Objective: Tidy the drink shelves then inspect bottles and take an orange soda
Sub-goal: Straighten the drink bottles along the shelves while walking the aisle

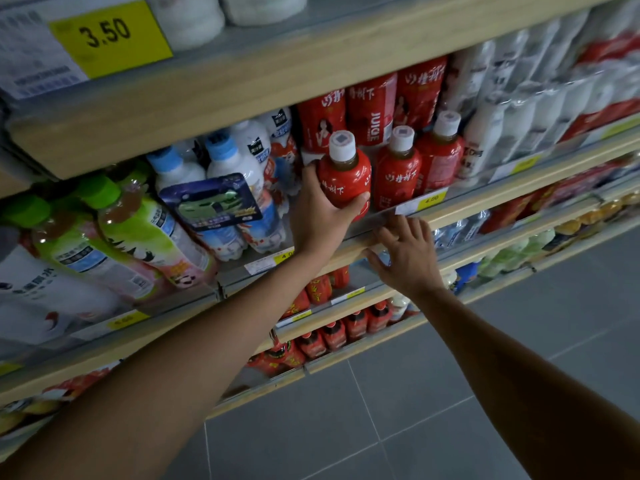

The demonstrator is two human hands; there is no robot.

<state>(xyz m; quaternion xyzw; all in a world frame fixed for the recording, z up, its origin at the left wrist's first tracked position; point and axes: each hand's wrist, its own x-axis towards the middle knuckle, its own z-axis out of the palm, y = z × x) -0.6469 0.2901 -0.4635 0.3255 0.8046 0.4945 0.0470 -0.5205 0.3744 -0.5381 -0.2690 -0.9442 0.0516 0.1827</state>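
Drink shelves of pale wood fill the view, tilting from near left to far right, with grey floor tiles below. Green-capped bottles lean at near left; blue-capped white bottles stand beside them. Right of these stands a row of red bottles with white caps. The left hand is wrapped around the leftmost red bottle, at the shelf's front edge. The right hand, fingers spread and holding nothing, presses on the shelf edge just below. No orange soda can be clearly identified. The gripped bottle sits close to its neighbour; a careless push could probably knock that one over or off the ledge.
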